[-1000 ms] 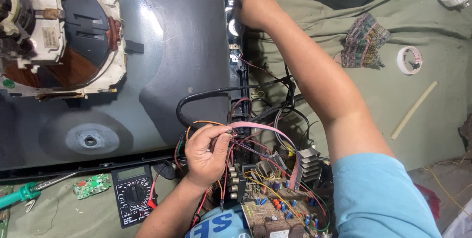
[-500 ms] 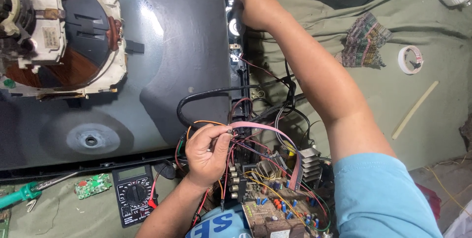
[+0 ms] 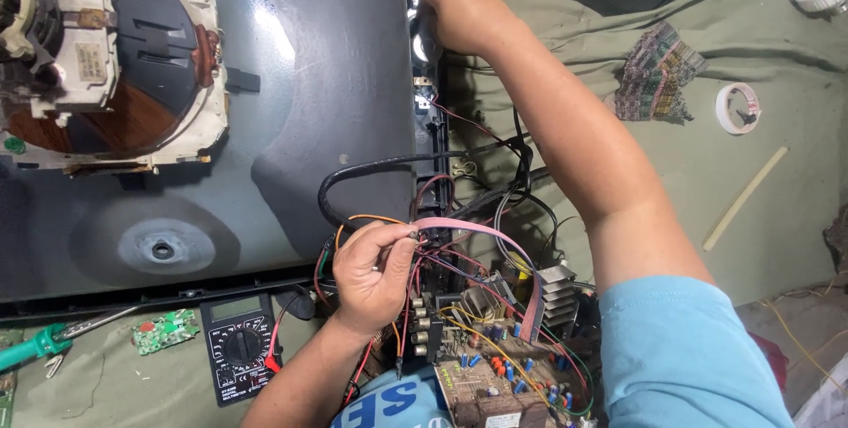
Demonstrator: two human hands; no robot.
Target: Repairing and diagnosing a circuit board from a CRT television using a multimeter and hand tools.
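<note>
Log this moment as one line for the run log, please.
left hand: pinching pink ribbon cable | right hand: gripping black frame edge of picture tube | circuit board below | multimeter nearby

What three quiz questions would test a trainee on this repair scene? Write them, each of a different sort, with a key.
1. True or false: the left hand pinches thin wires above the circuit board.
2. What lies just left of the multimeter? A. small green board B. hammer C. cup
3. Which hand is at the black frame?
Key: 1 true; 2 A; 3 the right hand.
</note>
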